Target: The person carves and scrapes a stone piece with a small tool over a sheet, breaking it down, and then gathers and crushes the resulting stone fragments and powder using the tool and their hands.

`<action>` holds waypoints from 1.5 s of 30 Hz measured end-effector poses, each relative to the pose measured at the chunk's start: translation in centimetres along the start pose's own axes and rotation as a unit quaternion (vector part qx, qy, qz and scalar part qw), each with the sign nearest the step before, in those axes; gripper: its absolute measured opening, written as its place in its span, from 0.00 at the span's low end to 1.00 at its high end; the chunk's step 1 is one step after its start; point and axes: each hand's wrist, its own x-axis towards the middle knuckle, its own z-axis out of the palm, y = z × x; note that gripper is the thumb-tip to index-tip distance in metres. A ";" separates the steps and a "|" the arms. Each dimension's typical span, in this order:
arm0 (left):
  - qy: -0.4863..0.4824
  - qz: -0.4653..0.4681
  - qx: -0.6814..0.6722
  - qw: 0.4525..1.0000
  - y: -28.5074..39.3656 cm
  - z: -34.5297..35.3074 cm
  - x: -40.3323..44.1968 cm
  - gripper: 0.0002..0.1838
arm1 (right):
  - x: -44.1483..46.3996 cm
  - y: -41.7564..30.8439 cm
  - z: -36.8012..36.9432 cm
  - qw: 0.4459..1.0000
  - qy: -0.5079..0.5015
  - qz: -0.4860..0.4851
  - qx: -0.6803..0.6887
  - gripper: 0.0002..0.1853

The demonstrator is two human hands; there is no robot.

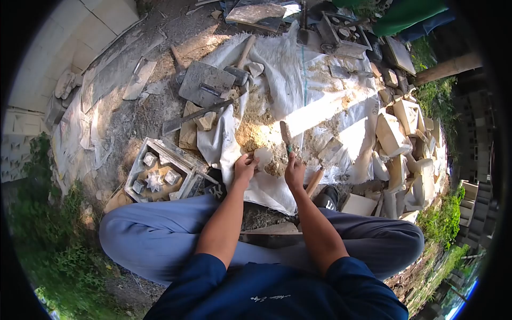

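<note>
My left hand [245, 166] is closed on the edge of a pale, rounded stone piece [263, 157], held low over the white sheet. To its right, my right hand [294, 170] grips a narrow, brownish hand tool [285, 133] with a green band near my fingers; its flat end points away from me, and its exact kind is unclear. Yellowish sand [253, 136] lies just beyond the stone piece. Close by my right wrist is a wooden handle [314, 182], whose other end is hidden.
A white sack sheet [325, 117] spreads ahead. Left of it lie a hexagonal wooden mould [186, 184] with a star-shaped piece, a metal float [207, 85] and mallets. Broken pale stone blocks [392, 133] are heaped at right. A person's green garment [408, 18] shows at top right.
</note>
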 end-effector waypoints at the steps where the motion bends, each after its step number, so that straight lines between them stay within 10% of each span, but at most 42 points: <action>1: -0.001 0.002 -0.001 1.000 0.4 0.3 -0.2 0.27 | -0.2 0.5 0.0 0.999 -0.029 0.011 -0.036 0.45; 5: 0.027 -0.009 0.002 1.000 1.0 0.3 -0.5 0.29 | 0.0 1.6 0.9 0.989 -0.046 0.101 -0.102 0.46; 13: 0.016 -0.006 -0.005 1.000 0.5 0.2 -0.6 0.28 | 0.0 -2.6 0.6 0.998 0.022 -0.028 0.047 0.44; 17: 0.043 0.012 0.011 0.999 -0.9 -0.2 0.7 0.29 | -0.5 -0.1 1.3 0.983 -0.053 0.035 -0.174 0.40; 39: 0.056 0.012 -0.003 0.998 2.6 2.3 -1.2 0.26 | -1.1 2.9 1.3 0.993 -0.006 0.119 -0.016 0.47; 45: 0.042 0.121 0.264 0.956 2.5 2.2 2.3 0.23 | -1.6 2.3 0.0 0.997 -0.001 0.083 0.006 0.47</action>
